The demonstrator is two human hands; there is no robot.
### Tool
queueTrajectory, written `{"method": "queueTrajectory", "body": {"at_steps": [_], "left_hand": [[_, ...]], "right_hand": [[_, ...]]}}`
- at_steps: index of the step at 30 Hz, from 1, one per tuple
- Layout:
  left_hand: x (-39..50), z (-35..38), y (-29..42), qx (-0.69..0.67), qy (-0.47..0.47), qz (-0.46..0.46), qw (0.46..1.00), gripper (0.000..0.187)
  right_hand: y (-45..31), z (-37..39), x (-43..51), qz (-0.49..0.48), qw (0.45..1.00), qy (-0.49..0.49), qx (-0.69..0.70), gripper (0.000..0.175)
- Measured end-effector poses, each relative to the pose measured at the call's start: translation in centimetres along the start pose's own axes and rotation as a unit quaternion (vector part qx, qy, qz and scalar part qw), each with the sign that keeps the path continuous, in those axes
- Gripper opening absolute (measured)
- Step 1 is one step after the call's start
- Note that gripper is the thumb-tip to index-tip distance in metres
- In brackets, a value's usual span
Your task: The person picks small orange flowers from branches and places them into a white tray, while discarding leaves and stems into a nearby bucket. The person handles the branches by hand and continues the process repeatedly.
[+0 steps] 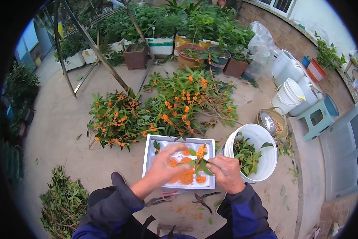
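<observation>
My right hand (226, 172) grips a leafy sprig (202, 165) with a cluster of orange osmanthus-like blossoms (201, 151) at its upper end. Over the left part of a white tray (146, 161), my left hand (164, 165) is spread, its fingers apart beside the sprig's leaves; nothing shows held in it. Loose orange blossoms (186, 178) lie in the tray below both hands. To the right of the tray is a white bucket (270, 158) with green leafy cuttings (247, 158) inside. Beyond the tray lies a large heap of flowering branches (179, 110) on the ground.
Pruning shears (201, 200) and red-handled scissors (168, 195) lie between my feet. A pile of leafy twigs (65, 203) is at lower left. At right are a basket (282, 119) with a metal bowl, a pale green stool (316, 118) and stacked buckets (288, 94). A metal frame (98, 52) stands at upper left.
</observation>
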State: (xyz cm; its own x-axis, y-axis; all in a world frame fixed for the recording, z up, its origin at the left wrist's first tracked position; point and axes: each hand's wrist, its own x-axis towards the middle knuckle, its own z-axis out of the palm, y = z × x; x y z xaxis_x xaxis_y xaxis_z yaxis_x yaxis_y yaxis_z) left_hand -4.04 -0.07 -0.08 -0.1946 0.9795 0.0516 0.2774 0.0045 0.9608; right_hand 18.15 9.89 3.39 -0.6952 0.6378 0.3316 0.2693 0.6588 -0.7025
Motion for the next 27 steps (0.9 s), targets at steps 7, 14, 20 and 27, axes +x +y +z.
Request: {"method": "queueTrajectory", "body": {"at_steps": [7, 14, 20, 27], "left_hand": [[-0.4, 2.3, -1.3, 0.124, 0.02, 0.142, 0.982, 0.047], [-1.3, 2.3, 0.0, -0.211, -0.089, -0.021, 0.973, 0.022], [-1.5, 2.3, 1.1, -0.39, -0.117, -0.114, 0.906, 0.023], [-2.1, 2.5, -0.2, -0.373, -0.107, -0.13, 0.912, 0.025]], "right_hand": [[-0.9, 1.4, -0.4, 0.049, 0.989, -0.063, 0.128, 0.009], [-1.5, 1.1, -0.3, 0.048, 0.989, -0.061, 0.127, 0.008], [-1.9, 1.0, -0.5, 0.201, 0.925, -0.103, 0.305, 0.016], [-0.9, 2.0, -0.9, 0.26, 0.836, -0.108, 0.471, 0.023]]}}
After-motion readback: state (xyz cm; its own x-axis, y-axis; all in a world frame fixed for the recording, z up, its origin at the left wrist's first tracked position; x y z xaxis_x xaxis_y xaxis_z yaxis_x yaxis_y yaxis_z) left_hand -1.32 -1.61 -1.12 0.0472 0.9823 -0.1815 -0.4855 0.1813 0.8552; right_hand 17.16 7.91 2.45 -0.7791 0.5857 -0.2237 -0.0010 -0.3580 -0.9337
